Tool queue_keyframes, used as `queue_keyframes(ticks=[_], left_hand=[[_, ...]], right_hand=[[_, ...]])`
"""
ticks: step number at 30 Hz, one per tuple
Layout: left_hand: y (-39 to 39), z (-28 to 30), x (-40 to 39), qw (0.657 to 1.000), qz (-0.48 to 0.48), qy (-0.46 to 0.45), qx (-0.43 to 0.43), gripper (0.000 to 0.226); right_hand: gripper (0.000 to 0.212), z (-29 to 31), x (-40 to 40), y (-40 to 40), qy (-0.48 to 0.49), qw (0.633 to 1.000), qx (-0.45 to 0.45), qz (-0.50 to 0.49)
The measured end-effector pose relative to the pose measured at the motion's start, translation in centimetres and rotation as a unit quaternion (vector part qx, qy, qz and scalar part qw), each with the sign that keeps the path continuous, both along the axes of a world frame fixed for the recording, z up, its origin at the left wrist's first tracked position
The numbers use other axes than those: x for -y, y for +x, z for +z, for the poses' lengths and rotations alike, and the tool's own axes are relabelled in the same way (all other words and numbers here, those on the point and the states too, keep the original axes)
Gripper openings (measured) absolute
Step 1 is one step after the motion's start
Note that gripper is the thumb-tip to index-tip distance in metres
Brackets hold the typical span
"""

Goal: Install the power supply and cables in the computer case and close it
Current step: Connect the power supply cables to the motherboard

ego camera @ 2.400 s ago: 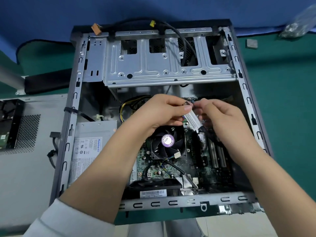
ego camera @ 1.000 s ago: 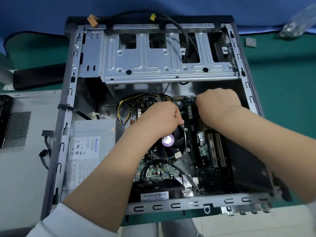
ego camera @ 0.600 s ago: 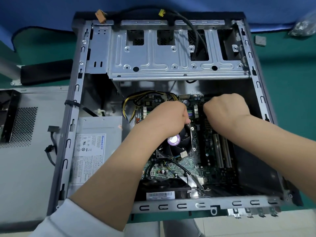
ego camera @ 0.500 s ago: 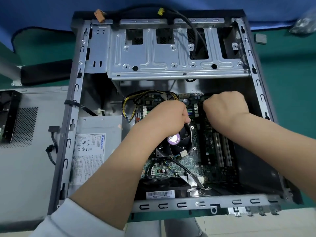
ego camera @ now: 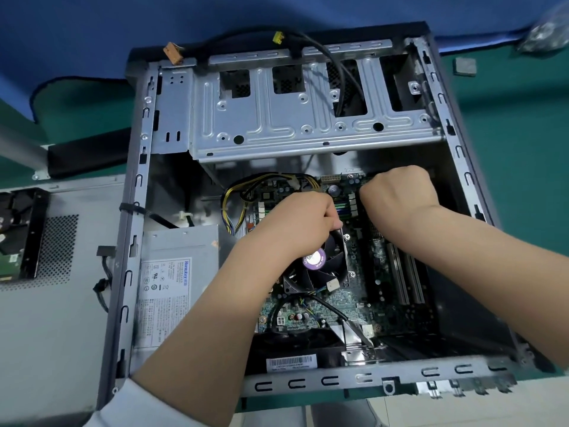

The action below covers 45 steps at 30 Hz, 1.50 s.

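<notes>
Both hands, left (ego camera: 303,221) and right (ego camera: 397,195), curled over motherboard (ego camera: 357,303); grip contents possibly hidden.

Single head-worn view, steeply down, close above the open case (ego camera: 455,155).

One computer case (ego camera: 132,241) lies open on its side on the counter (ego camera: 523,180). Inside it sit one power supply (ego camera: 178,272), one motherboard (ego camera: 354,303) and one cooling fan (ego camera: 320,266) with a purple hub. One bundle of yellow and black cables (ego camera: 234,195) loops above the board. One drive cage (ego camera: 308,124) spans the far end, with two loose connectors, one orange (ego camera: 173,53), one yellow (ego camera: 278,37). Two hands work inside: left hand (ego camera: 295,223), right hand (ego camera: 397,195). One side panel (ego camera: 55,318) lies beside the case.
</notes>
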State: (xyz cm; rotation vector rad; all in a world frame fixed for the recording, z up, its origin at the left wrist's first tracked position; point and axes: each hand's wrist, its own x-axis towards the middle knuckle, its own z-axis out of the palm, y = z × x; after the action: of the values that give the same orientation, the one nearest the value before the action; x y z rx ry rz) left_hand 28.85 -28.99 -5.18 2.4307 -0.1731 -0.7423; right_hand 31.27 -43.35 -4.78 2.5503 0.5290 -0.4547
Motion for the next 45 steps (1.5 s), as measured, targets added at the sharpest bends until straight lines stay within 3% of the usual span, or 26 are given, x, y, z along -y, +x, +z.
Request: queue_keyframes(ticks=[10, 17, 23, 29, 34, 45], left_hand=[[-0.1, 0.2, 0.1, 1.000, -0.006, 0.003, -0.002, 0.014], [0.0, 0.2, 0.1, 1.000, -0.003, -0.001, 0.000, 0.012], [0.0, 0.3, 0.2, 1.000, -0.008, -0.003, -0.003, 0.011], [0.0, 0.1, 0.1, 1.000, -0.003, -0.007, -0.006, 0.010], [0.0, 0.1, 0.1, 1.000, -0.008, -0.008, -0.008, 0.010], [0.1, 0.5, 0.2, 1.000, -0.015, -0.006, -0.025, 0.010]], right_hand=[[0.026, -0.6, -0.4, -0.6, -0.011, 1.000, -0.025, 0.013], [0.025, -0.4, -0.1, -0.2, 0.005, 0.999, -0.003, -0.036], [0.028, -0.8, -0.7, -0.7, -0.006, 1.000, -0.027, 0.011], [0.026, 0.0, 0.0, -0.1, 0.018, 0.998, -0.013, -0.059], [0.024, 0.0, -0.4, -0.6, 0.016, 0.999, -0.024, -0.032], [0.024, 0.7, 0.0, 0.1, 0.048, 0.995, -0.019, -0.090]])
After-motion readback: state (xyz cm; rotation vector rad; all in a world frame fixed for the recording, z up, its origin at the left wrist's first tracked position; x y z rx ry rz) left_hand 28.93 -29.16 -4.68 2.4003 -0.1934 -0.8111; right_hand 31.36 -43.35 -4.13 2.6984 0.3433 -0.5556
